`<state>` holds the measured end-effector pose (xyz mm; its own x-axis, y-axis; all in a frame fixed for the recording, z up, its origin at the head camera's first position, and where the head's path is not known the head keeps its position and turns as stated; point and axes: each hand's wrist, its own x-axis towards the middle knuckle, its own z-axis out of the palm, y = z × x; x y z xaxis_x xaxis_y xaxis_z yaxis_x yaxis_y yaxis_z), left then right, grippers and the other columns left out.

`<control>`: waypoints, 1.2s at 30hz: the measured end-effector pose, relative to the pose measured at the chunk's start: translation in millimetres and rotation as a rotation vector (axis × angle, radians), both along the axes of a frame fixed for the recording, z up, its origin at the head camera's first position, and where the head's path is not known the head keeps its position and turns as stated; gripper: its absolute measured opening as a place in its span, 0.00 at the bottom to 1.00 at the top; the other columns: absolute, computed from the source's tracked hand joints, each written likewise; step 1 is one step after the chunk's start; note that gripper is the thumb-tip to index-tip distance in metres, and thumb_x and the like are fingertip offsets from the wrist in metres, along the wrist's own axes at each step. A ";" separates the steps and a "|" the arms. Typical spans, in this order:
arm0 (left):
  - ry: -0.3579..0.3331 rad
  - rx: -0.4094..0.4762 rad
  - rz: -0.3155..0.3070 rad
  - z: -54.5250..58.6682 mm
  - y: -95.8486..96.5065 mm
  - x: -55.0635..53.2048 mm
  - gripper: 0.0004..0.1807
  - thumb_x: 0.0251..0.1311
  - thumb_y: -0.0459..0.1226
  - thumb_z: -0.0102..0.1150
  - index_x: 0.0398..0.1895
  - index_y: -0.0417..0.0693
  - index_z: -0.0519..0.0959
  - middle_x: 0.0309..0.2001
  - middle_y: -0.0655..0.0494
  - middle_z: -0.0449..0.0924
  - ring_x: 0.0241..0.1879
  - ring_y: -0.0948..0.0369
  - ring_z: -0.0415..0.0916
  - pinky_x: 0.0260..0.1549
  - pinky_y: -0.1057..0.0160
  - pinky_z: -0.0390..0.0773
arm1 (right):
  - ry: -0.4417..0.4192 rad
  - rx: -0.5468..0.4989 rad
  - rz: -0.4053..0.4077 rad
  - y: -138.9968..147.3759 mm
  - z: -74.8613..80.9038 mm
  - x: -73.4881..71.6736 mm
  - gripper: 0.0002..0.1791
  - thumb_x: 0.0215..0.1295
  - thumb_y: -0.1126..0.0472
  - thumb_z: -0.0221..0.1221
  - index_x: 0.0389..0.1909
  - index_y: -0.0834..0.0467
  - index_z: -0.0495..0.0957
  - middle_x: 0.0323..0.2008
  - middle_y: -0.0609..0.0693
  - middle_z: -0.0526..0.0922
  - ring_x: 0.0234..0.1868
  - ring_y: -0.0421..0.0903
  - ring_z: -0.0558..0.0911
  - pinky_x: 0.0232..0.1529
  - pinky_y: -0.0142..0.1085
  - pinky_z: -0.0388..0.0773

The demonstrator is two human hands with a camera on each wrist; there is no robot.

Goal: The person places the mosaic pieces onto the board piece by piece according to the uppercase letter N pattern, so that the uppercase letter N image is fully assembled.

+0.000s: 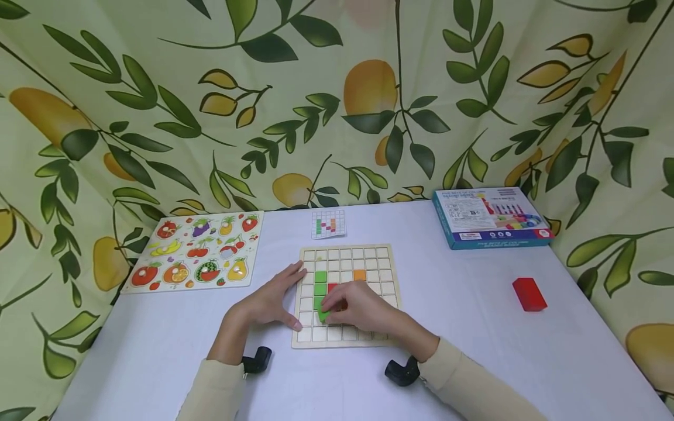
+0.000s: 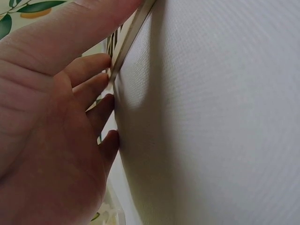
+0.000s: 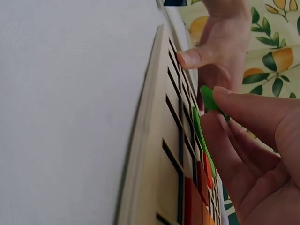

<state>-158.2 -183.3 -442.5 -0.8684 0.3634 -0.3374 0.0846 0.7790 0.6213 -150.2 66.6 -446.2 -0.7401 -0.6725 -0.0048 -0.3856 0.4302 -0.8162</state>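
A wooden grid board (image 1: 347,344) lies flat in the middle of the table. Its left edge is held by my left hand (image 1: 267,301), thumb and fingers spread along the side; the left wrist view shows the fingertips right at that edge. Thumb and fingertips of my right hand (image 1: 363,307) pinch a small green tile (image 3: 207,98), tilted over the lower left part of the grid. Just above it, a column of green tiles (image 1: 320,276) fills several squares. A red tile (image 1: 332,287) and an orange tile (image 1: 360,275) also sit in the grid, partly hidden behind the right hand.
Behind the board lies a card (image 1: 327,216) printed with a coloured grid pattern. A fruit puzzle board (image 1: 179,283) is at the left. At the right are a blue-edged box (image 1: 463,219) and a red block (image 1: 529,294). A leaf-patterned curtain (image 1: 316,76) hangs behind the table.
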 end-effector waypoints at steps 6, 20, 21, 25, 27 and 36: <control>0.005 0.003 -0.002 -0.3 0.1 -0.1 0.66 0.34 0.45 0.87 0.81 0.52 0.58 0.85 0.56 0.43 0.85 0.46 0.38 0.80 0.38 0.53 | 0.030 0.008 -0.026 -8.3 -4.5 5.5 0.06 0.57 0.65 0.73 0.36 0.55 0.91 0.39 0.44 0.90 0.38 0.32 0.83 0.41 0.24 0.82; 0.006 0.009 0.000 -0.2 0.4 -0.2 0.66 0.35 0.45 0.86 0.81 0.51 0.58 0.85 0.55 0.43 0.85 0.46 0.38 0.80 0.38 0.53 | 0.137 0.110 -0.046 -19.0 -6.3 9.2 0.06 0.55 0.63 0.75 0.33 0.52 0.90 0.34 0.41 0.87 0.37 0.31 0.80 0.41 0.22 0.80; 0.006 0.009 -0.001 -0.1 0.2 0.2 0.66 0.35 0.45 0.86 0.81 0.51 0.58 0.85 0.55 0.43 0.84 0.45 0.38 0.80 0.38 0.53 | 0.136 0.120 -0.050 -20.0 -6.6 9.6 0.06 0.55 0.63 0.75 0.33 0.51 0.90 0.34 0.40 0.87 0.37 0.31 0.80 0.41 0.22 0.79; 0.003 0.005 0.002 0.4 -0.1 1.7 0.66 0.34 0.45 0.87 0.81 0.52 0.58 0.85 0.55 0.43 0.85 0.46 0.38 0.80 0.38 0.53 | 0.156 0.143 -0.052 -21.2 -7.4 10.3 0.06 0.54 0.62 0.75 0.33 0.50 0.90 0.34 0.39 0.87 0.38 0.30 0.79 0.42 0.22 0.79; 0.009 0.005 -0.003 0.2 -0.8 2.2 0.66 0.34 0.45 0.87 0.81 0.51 0.57 0.85 0.54 0.43 0.84 0.45 0.38 0.79 0.37 0.53 | 0.170 0.153 -0.050 -21.5 -7.5 10.6 0.07 0.54 0.62 0.75 0.34 0.50 0.90 0.35 0.39 0.87 0.38 0.30 0.79 0.42 0.23 0.78; 0.014 0.002 -0.009 -0.9 -0.3 0.7 0.67 0.33 0.45 0.87 0.81 0.52 0.57 0.85 0.54 0.43 0.84 0.45 0.38 0.79 0.37 0.53 | 0.198 0.174 -0.054 -21.5 -7.4 12.7 0.06 0.55 0.63 0.75 0.32 0.50 0.90 0.36 0.39 0.86 0.39 0.32 0.80 0.43 0.23 0.80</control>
<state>-157.5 -183.6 -443.4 -0.8697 0.3716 -0.3248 0.0998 0.7770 0.6216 -137.5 45.1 -453.6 -0.7732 -0.6334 0.0314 -0.5026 0.5818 -0.6395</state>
